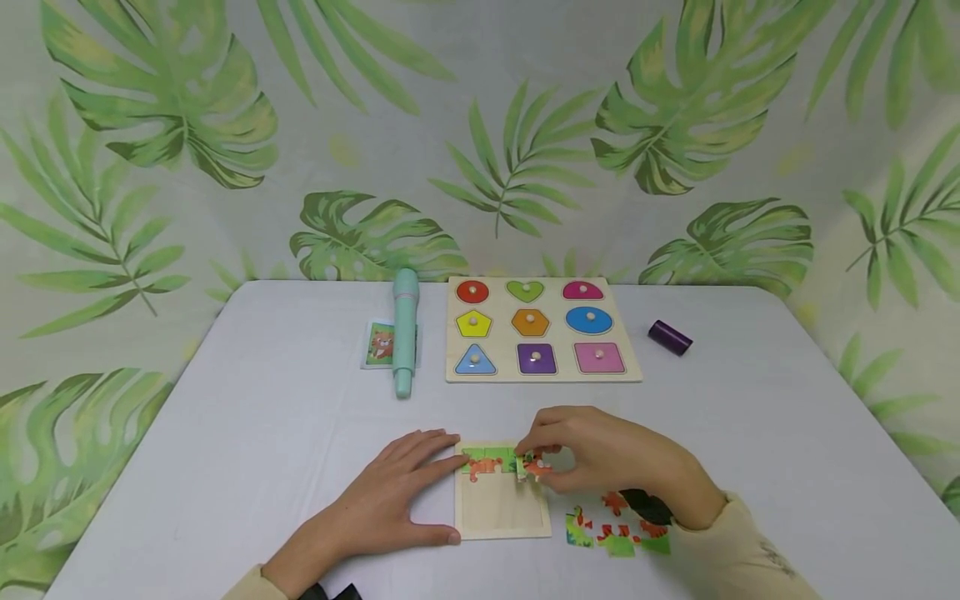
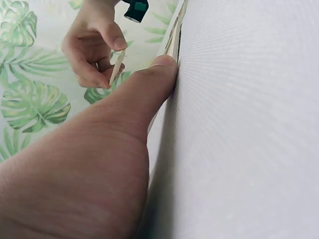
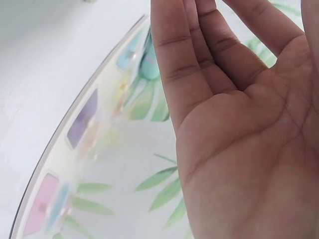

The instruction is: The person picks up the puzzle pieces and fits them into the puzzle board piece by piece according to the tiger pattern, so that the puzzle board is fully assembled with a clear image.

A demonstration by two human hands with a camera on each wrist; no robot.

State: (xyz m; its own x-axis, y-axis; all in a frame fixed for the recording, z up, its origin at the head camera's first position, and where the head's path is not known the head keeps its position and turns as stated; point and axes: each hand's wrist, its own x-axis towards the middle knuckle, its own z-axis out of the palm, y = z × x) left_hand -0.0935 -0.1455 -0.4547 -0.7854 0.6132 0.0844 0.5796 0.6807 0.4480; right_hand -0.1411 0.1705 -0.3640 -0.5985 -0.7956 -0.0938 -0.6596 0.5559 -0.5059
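A small wooden puzzle tray (image 1: 498, 515) lies in front of me, with joined jigsaw pieces (image 1: 484, 460) in green and orange along its far edge. My left hand (image 1: 390, 493) rests beside it with fingers extended, fingertips and thumb right at the tray's left side. Between thumb and fingers, my right hand (image 1: 600, 450) pinches a jigsaw piece (image 1: 534, 467) over the tray's far right corner. In the left wrist view the pinched piece (image 2: 117, 68) shows edge-on, tilted. The right wrist view shows mostly the palm (image 3: 244, 149); the piece is hidden there.
Several loose jigsaw pieces (image 1: 619, 547) lie right of the tray, partly under my right forearm. Farther back stand a knobbed shape board (image 1: 543, 382), a mint-green stick-shaped object (image 1: 405, 333) over a picture card (image 1: 379, 343), and a dark purple cylinder (image 1: 670, 337). A leaf-patterned cloth rises behind the table.
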